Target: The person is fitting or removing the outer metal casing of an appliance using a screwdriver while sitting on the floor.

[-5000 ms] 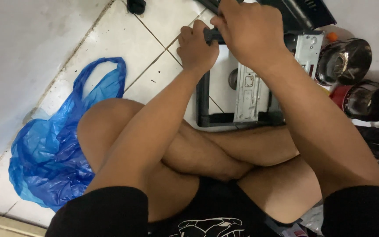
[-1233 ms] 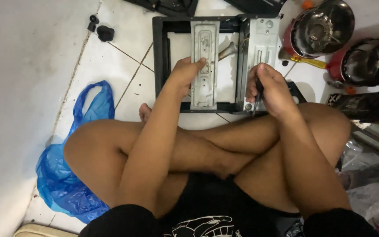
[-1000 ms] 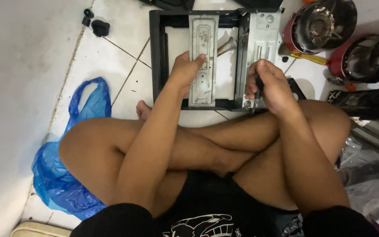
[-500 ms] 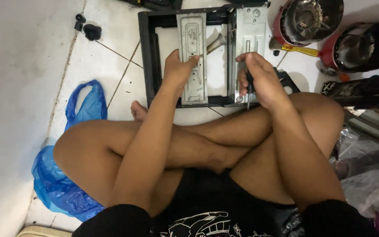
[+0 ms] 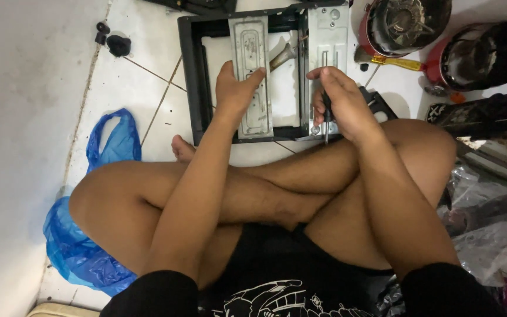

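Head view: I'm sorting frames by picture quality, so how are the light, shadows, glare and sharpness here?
Head view: light is soft and even, with only faint shadows under the black rectangular frame; mild glare on the shiny round metal pot; the left hand on the grey metal bracket and the right hand gripping the thin dark screwdriver look reasonably sharp; the blue plastic bag is softer.

Frame (image 5: 198, 76) on floor ahead of crossed legs, two plates (image 5: 252, 70) inside side by side. Bag (image 5: 83, 246) left of legs, pots (image 5: 406, 23) right of frame, knobs (image 5: 112, 42) left.
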